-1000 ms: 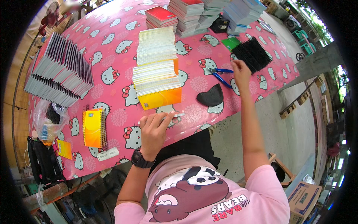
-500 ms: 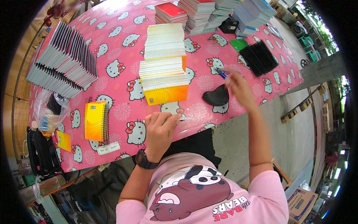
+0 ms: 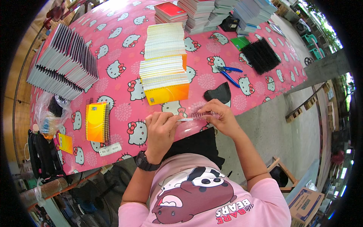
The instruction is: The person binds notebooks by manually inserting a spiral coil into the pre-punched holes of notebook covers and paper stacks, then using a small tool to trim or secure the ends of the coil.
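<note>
My left hand (image 3: 160, 126), a watch on its wrist, is closed on a thin notebook (image 3: 186, 119) seen almost edge-on above the table's near side. My right hand (image 3: 223, 118) pinches a dark spiral binding coil (image 3: 199, 114), its free end by the notebook's right end. Whether the coil has entered any holes is too small to tell. Just beyond the right hand lies a black curved pad (image 3: 218, 95). Blue-handled cutters (image 3: 230, 80) rest beyond that, handles spread. Ahead of my left hand, yellow-covered notebooks (image 3: 167, 94) stand in a packed row.
Finished-looking yellow spiral notebooks (image 3: 96, 122) are stacked at left, near tall piles of black-coiled notebooks (image 3: 68, 62). A heap of black coils (image 3: 261, 56) lies at right. Red-covered stacks (image 3: 171, 10) stand at the far side. The pink-covered table (image 3: 123, 94) ends close to my body.
My right hand has put the blue-handled cutters down on the table and come back toward my left hand, now with a coil in its fingers. The left hand has stayed nearly still.
</note>
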The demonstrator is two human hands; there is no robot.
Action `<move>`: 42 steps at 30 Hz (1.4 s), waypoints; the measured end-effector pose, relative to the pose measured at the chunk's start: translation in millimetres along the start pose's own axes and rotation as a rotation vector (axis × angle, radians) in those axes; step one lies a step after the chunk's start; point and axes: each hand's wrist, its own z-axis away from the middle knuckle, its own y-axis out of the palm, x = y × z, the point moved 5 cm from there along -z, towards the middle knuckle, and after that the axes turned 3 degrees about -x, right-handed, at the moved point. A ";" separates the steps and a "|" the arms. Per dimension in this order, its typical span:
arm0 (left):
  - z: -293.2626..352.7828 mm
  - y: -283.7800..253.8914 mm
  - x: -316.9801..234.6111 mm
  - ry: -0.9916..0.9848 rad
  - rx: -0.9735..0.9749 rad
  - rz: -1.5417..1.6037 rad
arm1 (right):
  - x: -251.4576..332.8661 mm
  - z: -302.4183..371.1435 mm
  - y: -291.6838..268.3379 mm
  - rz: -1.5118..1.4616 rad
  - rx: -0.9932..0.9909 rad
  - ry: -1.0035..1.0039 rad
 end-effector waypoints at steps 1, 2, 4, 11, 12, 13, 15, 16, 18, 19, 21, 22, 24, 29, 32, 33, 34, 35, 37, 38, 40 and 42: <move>-0.1 0.4 -0.3 -0.001 0.002 0.002 | 2.2 -0.6 0.1 0.032 0.001 -0.031; 0.9 0.8 0.0 -0.005 0.006 0.002 | 3.5 -1.2 1.1 0.060 0.005 -0.062; 2.2 0.7 0.4 -0.002 0.010 0.005 | 5.1 -2.3 2.8 0.100 0.017 -0.096; 3.6 1.7 2.6 -0.019 -0.010 0.015 | 1.3 -2.2 1.2 0.110 0.011 -0.149; 3.5 1.7 2.5 -0.019 -0.010 0.015 | 0.2 -1.5 1.3 0.082 0.014 -0.137; 2.8 1.4 2.5 -0.020 -0.011 0.015 | 0.1 -1.1 2.2 0.096 0.039 -0.160; 1.5 1.3 2.2 -0.016 -0.007 0.017 | 0.4 -1.0 3.2 0.125 0.084 -0.207; 1.2 1.4 2.0 -0.014 -0.004 0.018 | 1.4 -1.5 2.6 0.088 0.072 -0.190; 1.1 0.4 1.8 -0.015 0.001 0.013 | 5.5 -4.1 2.7 0.013 0.050 -0.159; 0.7 -0.8 0.7 -0.017 0.003 0.010 | 1.0 -3.9 5.3 -0.008 0.119 -0.021; -1.1 -3.6 -3.0 -0.015 0.009 0.000 | -6.3 0.7 10.7 -0.048 0.257 0.253; -2.5 -4.2 -6.6 -0.012 0.013 -0.007 | 1.4 -0.5 9.0 -0.035 0.227 0.180; -2.8 -1.0 -12.7 -0.003 0.019 0.016 | 16.1 -1.1 6.6 -0.006 0.172 0.033; 3.7 16.3 -18.2 0.071 0.109 0.060 | 6.3 6.0 18.6 -0.128 0.354 0.360; 6.3 18.2 -15.0 0.052 0.136 0.005 | -26.3 -0.2 -3.0 -0.031 -0.006 0.258; 5.9 17.4 -15.3 0.049 0.137 0.018 | -42.9 -0.7 -16.9 0.024 -0.201 0.148; 3.3 15.7 -17.9 0.051 0.136 0.037 | -51.0 -0.1 -30.0 0.243 -0.295 0.096; 1.4 13.9 -19.5 0.051 0.131 0.049 | -56.1 -0.9 -41.4 0.459 -0.383 0.037; 0.8 14.3 -17.7 0.098 0.141 0.055 | -73.3 -0.5 -44.6 0.612 -0.382 0.102; 2.8 14.4 -15.4 0.115 0.151 0.057 | -72.9 -0.7 -41.2 0.685 -0.360 0.110; 4.2 14.7 -10.7 0.104 0.178 0.008 | -70.3 -1.7 -32.1 0.833 -0.317 0.125; 2.6 13.8 -10.7 0.078 0.171 0.016 | -71.0 -4.8 -30.1 0.835 -0.323 0.119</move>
